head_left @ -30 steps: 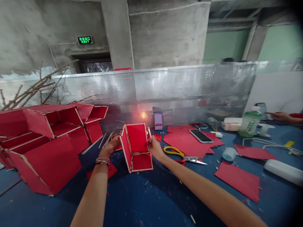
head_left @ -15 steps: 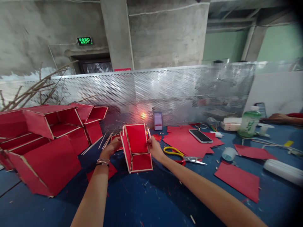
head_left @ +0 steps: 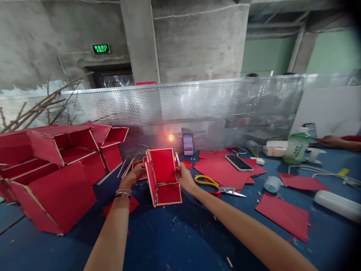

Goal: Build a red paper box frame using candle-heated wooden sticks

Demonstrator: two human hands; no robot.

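A small red paper box (head_left: 163, 177) with thin wooden stick edges stands tilted on the blue table (head_left: 180, 241). My left hand (head_left: 137, 174) grips its left side, fingers curled round the edge. My right hand (head_left: 184, 176) is closed on a thin white stick (head_left: 177, 159) held against the box's right edge. A beaded bracelet sits on my left wrist.
Several larger red paper boxes (head_left: 56, 169) lie at the left. Yellow-handled scissors (head_left: 217, 186), red paper sheets (head_left: 284, 214), two phones (head_left: 239, 162), a green bottle (head_left: 296, 148) and a white tube (head_left: 337, 203) lie to the right. Another person's hand (head_left: 332, 140) rests far right. A perforated metal screen (head_left: 197, 109) backs the table.
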